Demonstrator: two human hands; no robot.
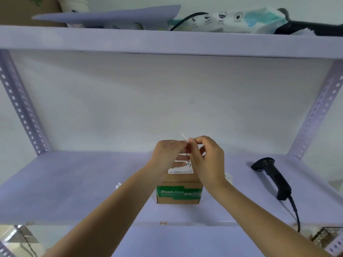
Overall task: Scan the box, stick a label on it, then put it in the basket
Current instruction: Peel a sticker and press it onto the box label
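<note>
A small brown cardboard box (178, 191) with green "Prof-Slo" tape and a white shipping sticker on top sits on the middle shelf (74, 182). Above it, my left hand (168, 154) and my right hand (207, 160) meet at the fingertips, both pinching a small white label (185, 137) that is seen edge-on. The hands hide the back part of the box top. A black handheld scanner (272, 178) lies on the shelf to the right, its coiled cable hanging over the front edge.
A black wire basket (328, 236) shows at the lower right, below the shelf. Perforated uprights stand at both sides. The upper shelf (167, 41) holds a wipes pack, a black cable and a sheet. A small white scrap (118, 186) lies left of the box.
</note>
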